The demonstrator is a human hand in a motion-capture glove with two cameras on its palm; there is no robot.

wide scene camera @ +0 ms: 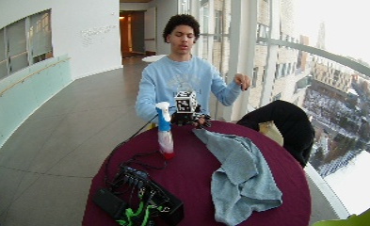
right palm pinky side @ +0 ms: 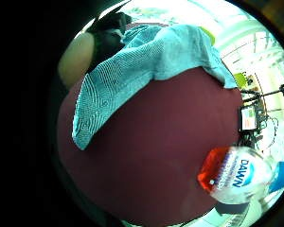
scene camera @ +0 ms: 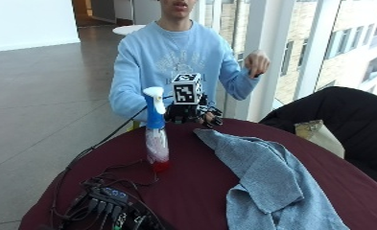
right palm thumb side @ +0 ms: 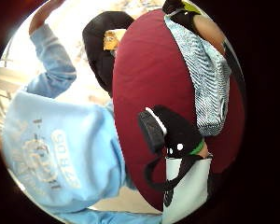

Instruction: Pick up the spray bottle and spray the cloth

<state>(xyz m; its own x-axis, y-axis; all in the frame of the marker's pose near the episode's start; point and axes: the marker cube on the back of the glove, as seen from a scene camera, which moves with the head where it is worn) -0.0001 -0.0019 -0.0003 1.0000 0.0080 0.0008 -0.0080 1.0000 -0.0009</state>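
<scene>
Progress: nothing done; I judged pickup and spraying both remained.
Bottle: spray bottle point(scene camera: 156, 129) stood upright on table point(scene camera: 194, 187), untouched.
Cloth: cloth point(scene camera: 271, 182) lay beside it, apart.
Hand: right hand point(scene camera: 191, 114) hovered nearby; I couldn't tell its grip.

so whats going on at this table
A person sits at a round table covered in dark red. Their gloved right hand hovers near the table's edge, holding nothing; the bare hand is raised. The spray bottle stands upright and untouched. The grey-blue cloth lies crumpled on the table beside it, apart from the bottle.
</scene>
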